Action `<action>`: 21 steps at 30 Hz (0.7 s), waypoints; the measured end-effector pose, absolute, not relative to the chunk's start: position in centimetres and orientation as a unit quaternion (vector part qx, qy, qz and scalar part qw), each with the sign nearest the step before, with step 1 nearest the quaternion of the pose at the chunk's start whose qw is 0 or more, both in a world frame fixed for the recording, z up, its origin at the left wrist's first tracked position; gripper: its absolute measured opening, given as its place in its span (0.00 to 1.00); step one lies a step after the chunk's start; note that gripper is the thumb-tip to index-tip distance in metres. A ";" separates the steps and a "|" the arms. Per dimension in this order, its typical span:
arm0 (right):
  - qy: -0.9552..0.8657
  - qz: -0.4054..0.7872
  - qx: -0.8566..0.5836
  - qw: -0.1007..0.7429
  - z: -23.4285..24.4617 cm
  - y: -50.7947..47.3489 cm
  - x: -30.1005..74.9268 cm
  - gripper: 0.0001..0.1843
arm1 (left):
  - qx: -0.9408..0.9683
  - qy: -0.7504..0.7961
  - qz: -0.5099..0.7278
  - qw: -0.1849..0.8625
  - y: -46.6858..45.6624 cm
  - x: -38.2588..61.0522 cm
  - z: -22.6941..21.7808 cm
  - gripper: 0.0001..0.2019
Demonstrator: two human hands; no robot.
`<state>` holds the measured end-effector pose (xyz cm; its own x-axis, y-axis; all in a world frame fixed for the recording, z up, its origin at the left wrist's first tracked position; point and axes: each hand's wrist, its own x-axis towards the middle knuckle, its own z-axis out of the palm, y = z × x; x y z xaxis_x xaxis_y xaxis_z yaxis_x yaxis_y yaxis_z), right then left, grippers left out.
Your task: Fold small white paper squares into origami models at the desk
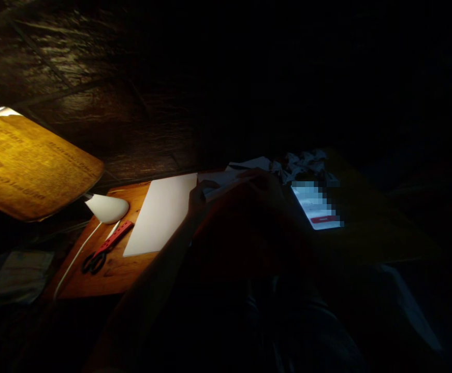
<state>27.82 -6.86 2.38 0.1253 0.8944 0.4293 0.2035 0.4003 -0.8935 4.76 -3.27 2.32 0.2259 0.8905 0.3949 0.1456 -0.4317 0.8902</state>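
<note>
In dim light, my left hand (198,198) grips the near left edge of a sheet of paper (221,180), its thumb lying over the sheet. At the sheet's right end is my right hand (263,182), much darker, with its fingers closed on the paper's edge. Left of the hands, white sheets (163,210) lie flat on the wooden table (115,274), partly covered by my left forearm. Shadow hides most of the right hand's fingers.
A lit lamp with a printed yellow shade (35,166) and white base (107,208) stands at left. Beside it lie black-handled scissors (95,261) and a red perforated strip (113,239). Folded paper pieces (303,163) sit at the back, behind a glowing phone (313,204).
</note>
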 end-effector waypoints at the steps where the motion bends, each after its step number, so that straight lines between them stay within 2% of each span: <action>1: -0.584 0.295 -0.483 0.582 2.5 -6.9 27.8 0.16 | 0.672 0.383 0.496 0.394 -3.3 4.9 2.2 0.15; 6: -0.561 0.285 -0.550 0.548 3.6 -7.2 27.4 0.19 | 0.583 0.397 0.515 0.486 -3.2 5.5 1.2 0.20; 10: -0.564 0.291 -0.544 0.549 4.1 -7.4 27.2 0.20 | 0.565 0.404 0.539 0.477 -2.6 5.7 0.7 0.26; 16: -0.524 0.331 -0.526 0.583 3.1 -7.0 27.1 0.23 | 0.560 0.409 0.553 0.463 -2.1 5.7 0.5 0.27; 21: -0.457 0.349 -0.537 0.617 2.2 -6.7 26.9 0.32 | 0.571 0.401 0.557 0.450 -2.5 6.0 0.6 0.32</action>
<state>26.86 -6.68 2.25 0.3376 0.9220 0.1895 0.0601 0.1798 -0.9819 5.96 -2.48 0.61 0.0574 0.9596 0.2753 -0.0426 -0.2732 0.9610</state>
